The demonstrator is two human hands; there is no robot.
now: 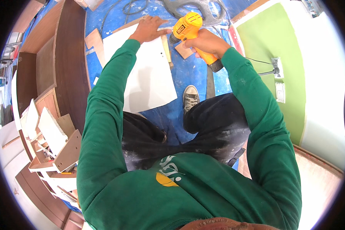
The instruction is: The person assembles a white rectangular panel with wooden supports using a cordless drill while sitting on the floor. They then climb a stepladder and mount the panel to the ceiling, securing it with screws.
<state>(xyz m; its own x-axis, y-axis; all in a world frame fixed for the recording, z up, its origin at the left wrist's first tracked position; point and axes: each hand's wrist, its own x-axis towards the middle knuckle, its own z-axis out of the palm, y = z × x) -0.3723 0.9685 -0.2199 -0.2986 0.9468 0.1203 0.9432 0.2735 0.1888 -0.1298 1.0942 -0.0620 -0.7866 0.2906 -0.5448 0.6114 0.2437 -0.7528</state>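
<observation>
Our right hand (207, 41) clasps the yellow drill (188, 26), likely weighty, at its best hold, the handle (206, 56); left hand (148, 30) splayed.

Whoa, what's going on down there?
A person in a green sweatshirt holds a yellow drill by its grip in the right hand. The left hand is at the far end of a white board, fingers spread. The board lies on the blue floor, and the drill is above the floor, to the right of the left hand.
</observation>
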